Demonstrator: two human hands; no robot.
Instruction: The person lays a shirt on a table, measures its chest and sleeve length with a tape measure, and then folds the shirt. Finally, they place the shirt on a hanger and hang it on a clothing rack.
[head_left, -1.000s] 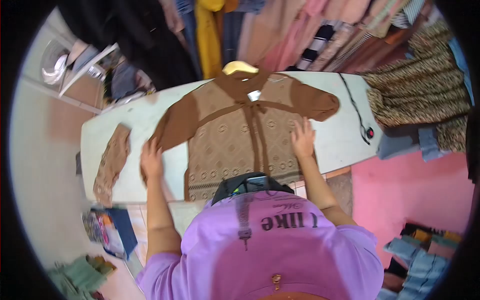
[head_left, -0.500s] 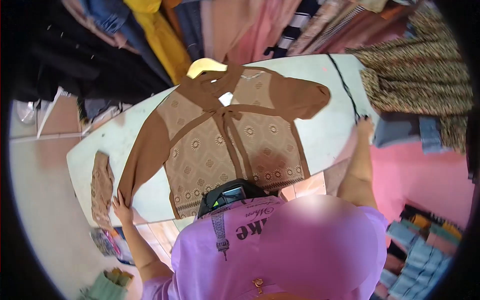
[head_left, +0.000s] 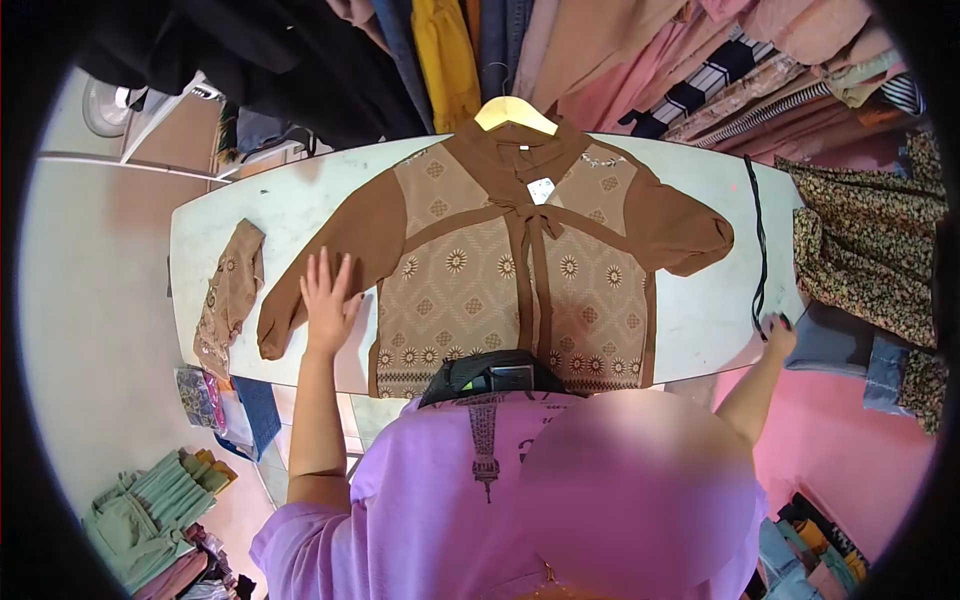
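A brown patterned blouse [head_left: 460,300] lies spread on the white board, its neck around a pale wooden hanger [head_left: 512,116]. A white tag [head_left: 541,190] shows below the collar. My left hand [head_left: 332,310] rests on the left sleeve with fingers spread and nothing held. At the right end of the board, my right hand [head_left: 779,340] pinches the lower end of a thin black cord [head_left: 760,245], which runs up across the board. Past the left cuff lies a small piece of brown printed fabric [head_left: 230,285].
The white board [head_left: 690,335] spans the middle. Hanging clothes, including a yellow garment [head_left: 445,65], line the far side. A floral garment [head_left: 870,260] overlaps the board's right end. Folded green clothes [head_left: 150,515] are stacked at lower left.
My left hand has moved from the sleeve's cuff up onto the middle of the sleeve. The camera view has turned and shifted. My right hand stays at the cord's end.
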